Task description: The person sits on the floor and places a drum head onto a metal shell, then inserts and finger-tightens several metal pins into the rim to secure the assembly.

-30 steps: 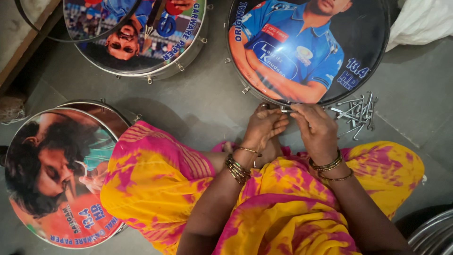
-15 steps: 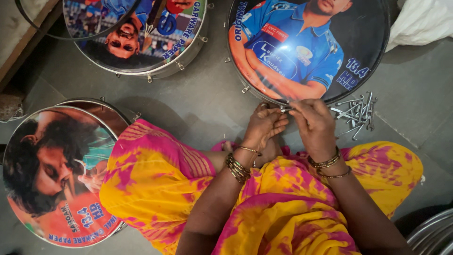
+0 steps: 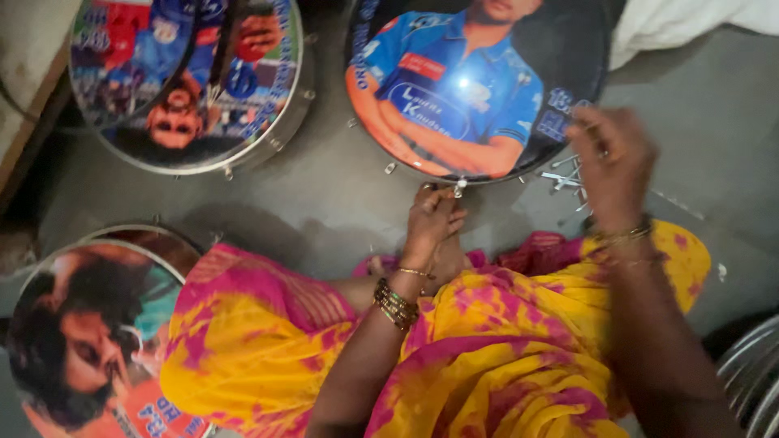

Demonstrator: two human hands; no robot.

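head view, left hand pinching a small bolt at the rim of a printed drum on the floor, right hand raised, blurred, fingers curled over loose bolts beside the drum, grip unclear, two more drums nearby

Bare floor open between drums; bolt pile and printed drum crowd right hand

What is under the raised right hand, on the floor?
Under the right hand lies a pile of metal bolts on the grey floor, beside the drum. The hand covers most of the pile, so its full extent cannot be seen.
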